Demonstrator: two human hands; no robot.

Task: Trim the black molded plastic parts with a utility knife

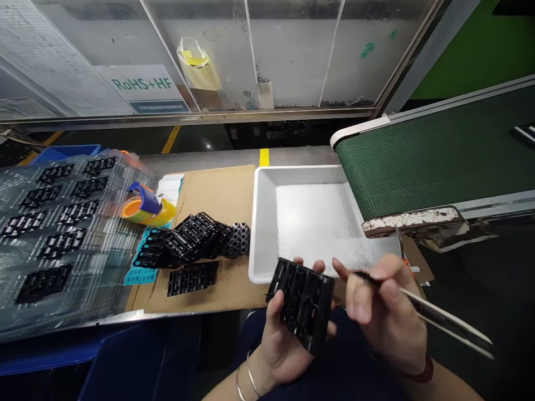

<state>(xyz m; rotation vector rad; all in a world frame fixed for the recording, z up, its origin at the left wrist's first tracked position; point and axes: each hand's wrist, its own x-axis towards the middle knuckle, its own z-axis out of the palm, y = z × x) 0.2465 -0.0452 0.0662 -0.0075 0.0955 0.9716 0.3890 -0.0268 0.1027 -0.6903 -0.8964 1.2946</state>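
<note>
My left hand [288,340] grips a black slotted plastic part [301,301], tilted, in front of the white tray [259,223]. Its thumb lies on the near side and fingertips show behind the far edge. To the right, my right hand [388,317] is closed on metal tweezers [451,322], whose two slim legs stick out to the lower right. A small dark end shows between its thumb and fingers; I cannot make out whether that belongs to the tweezers. The right fingers are apart from the black part. Small dark specks lie in the tray.
Similar black parts [192,236] are heaped on cardboard [221,189], beside yellow and blue tape rolls [148,206]. Stacked clear trays [96,245] with black parts stand left. A green conveyor belt [438,150] juts in from the right. A translucent panel [292,55] spans the back.
</note>
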